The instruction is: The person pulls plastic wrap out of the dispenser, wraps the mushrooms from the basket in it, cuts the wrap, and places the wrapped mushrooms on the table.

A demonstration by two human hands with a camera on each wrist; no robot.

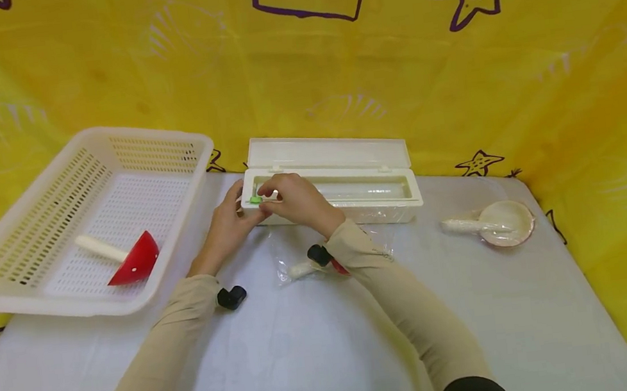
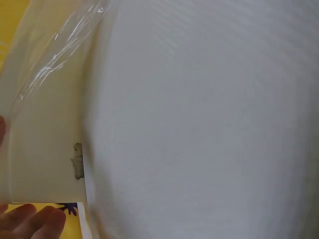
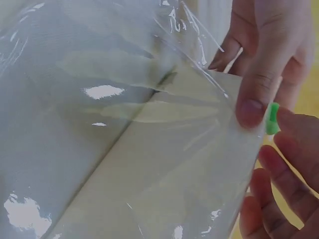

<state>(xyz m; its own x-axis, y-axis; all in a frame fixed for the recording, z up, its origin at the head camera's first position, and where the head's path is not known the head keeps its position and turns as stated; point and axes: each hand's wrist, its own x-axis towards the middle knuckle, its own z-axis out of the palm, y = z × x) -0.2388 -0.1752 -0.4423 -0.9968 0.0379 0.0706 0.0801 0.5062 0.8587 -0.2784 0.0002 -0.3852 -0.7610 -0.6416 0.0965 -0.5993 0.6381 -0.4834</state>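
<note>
One white box [image 1: 385, 214] sits at twelve o'clock on the worktop [image 1: 286, 366]; the grip of the left hand [image 1: 228, 219] clasps its nine-o'clock end, while fingertips of the right hand [image 1: 299, 202] touch the green piece [image 1: 256, 199] there, whether pinching it I cannot tell. A slip could drop that piece; a hard tug could skew the box or crease the clear film [image 3: 99, 64].

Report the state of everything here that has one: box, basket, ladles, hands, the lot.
Box: open
Lid: swung back
Green piece: pinched, at the box's left end
Left hand: gripping the box's left end
Right hand: pinching the green piece
Basket: upright, one ladle inside
Basket ladle: lying unwrapped
Middle ladle: bagged, partly hidden
Right-hand ladle: wrapped in clear plastic
</note>
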